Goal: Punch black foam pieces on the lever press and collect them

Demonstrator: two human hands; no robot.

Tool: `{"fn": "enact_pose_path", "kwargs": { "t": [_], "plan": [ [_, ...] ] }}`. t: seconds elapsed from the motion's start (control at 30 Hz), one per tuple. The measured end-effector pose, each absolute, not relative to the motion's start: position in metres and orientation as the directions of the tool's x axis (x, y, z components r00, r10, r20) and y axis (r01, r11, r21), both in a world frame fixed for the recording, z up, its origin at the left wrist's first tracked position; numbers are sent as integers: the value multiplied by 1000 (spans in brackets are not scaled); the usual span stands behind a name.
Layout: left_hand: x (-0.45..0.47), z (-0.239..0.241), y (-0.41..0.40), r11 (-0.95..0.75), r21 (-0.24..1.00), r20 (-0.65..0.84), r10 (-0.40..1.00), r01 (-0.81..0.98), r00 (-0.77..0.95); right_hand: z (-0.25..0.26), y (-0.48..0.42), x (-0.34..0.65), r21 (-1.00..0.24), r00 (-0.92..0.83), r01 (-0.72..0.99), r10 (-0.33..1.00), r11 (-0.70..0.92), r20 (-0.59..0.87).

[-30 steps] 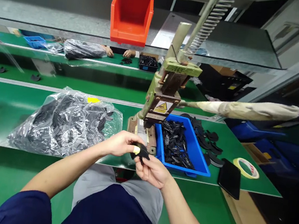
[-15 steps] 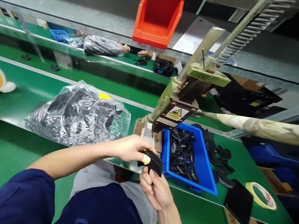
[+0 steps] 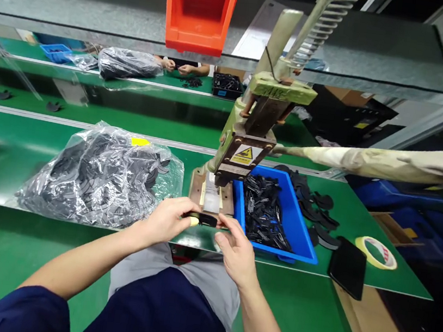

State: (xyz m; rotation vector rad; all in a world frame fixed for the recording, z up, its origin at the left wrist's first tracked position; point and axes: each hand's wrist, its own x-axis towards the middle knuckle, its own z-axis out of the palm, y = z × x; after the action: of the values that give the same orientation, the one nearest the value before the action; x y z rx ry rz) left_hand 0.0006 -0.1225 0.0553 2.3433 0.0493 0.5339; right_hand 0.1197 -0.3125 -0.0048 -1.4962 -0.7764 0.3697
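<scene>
One black piece [image 3: 204,219], thin, flat and slightly curved, is held level just near of the press [image 3: 243,155] base, over the green table's [image 3: 21,154] near edge; left hand [image 3: 166,220] pinches its left end, one fingertip in a yellow cot [image 3: 194,221]; right hand [image 3: 239,252] pinches its right end; one blue tray [image 3: 302,238] of black bits sits right of the press; one clear bag [image 3: 100,176] left; one tape roll [image 3: 376,252] far right.

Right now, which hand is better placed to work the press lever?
Probably the right hand: the wrapped lever juts out on its side, and the left hand pinches the black piece in front of the press base.
</scene>
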Motion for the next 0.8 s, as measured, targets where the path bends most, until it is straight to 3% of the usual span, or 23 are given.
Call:
{"fn": "enact_pose_path", "kwargs": {
  "t": [0.13,0.27,0.4,0.57,0.7,0.77,0.8],
  "plan": [
    [-5,45,-122,-846,423,575,-25,-323,818,2,-314,122,-812,608,568,596,136,524],
    [-10,33,-118,-850,258,739,-132,-459,661,-3,-315,122,-614,464,768,503,183,729],
    [-11,28,-111,-837,218,780,-160,-503,605,-9,-313,122,-494,368,854,479,165,797],
    [-10,29,-104,-839,209,779,-168,-503,604,-5,-301,122,-443,342,892,502,94,794],
    [-2,28,-85,-884,267,767,-47,-384,640,8,-299,137,-448,384,894,517,-1,765],
    [8,26,-60,-898,382,710,134,-219,691,13,-307,153,-457,446,883,495,-108,746],
    [15,26,-43,-882,457,667,252,-118,701,14,-313,164,-428,494,869,484,-248,722]
  ]
}}
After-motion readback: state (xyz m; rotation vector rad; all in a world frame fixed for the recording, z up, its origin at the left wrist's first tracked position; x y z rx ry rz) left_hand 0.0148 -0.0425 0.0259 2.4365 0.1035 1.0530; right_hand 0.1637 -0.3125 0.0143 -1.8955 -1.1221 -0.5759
